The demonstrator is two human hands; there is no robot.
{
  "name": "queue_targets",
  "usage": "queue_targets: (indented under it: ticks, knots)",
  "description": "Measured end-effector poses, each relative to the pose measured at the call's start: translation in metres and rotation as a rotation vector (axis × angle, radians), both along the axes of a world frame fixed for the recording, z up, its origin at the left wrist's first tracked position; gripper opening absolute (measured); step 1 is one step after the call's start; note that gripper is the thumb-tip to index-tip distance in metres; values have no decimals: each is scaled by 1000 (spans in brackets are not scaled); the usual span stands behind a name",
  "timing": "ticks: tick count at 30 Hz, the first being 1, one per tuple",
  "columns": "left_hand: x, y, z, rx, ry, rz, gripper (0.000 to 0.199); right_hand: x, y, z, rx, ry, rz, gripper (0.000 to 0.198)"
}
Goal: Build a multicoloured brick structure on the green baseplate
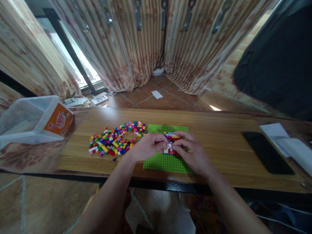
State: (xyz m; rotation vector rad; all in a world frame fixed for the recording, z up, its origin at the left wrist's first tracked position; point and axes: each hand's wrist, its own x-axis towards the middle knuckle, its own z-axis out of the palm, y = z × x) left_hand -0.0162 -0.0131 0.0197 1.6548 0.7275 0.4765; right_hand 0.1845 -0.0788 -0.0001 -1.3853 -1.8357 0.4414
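On the table lies a green studded baseplate (168,165), with a multicoloured toy-brick build (170,134) on its upper right part, largely hidden by my fingers. My left hand (147,146) comes in from the left, thumb and forefinger pinched at a small white brick (168,147). From the other side my right hand (193,152) reaches over the build, its thumb and forefinger closed at the same white brick. Both hands are close together, just over the build. Left of the baseplate spreads a pile of loose coloured bricks (113,143).
The wooden table (219,139) bears a black flat panel (266,152) at the right, beside white papers (275,131). A clear plastic bin (31,118) with an orange label stands at the left. A single dark blue brick (114,159) sits near the front edge. Curtains (126,48) hang behind.
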Motion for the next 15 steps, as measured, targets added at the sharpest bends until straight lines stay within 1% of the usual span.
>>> queue_targets:
  ticks: [5, 11, 15]
  knots:
    - [-2, -2, 1, 9, 15, -11, 14, -3, 0, -2, 23, -84, 11, 11]
    - [-3, -5, 4, -11, -40, -23, 13, -8, -1, -4, 50, -73, 8, 12]
    - [-2, -4, 5, 14, -32, -29, 12, -12, -1, -3, 37, -50, -3, 10]
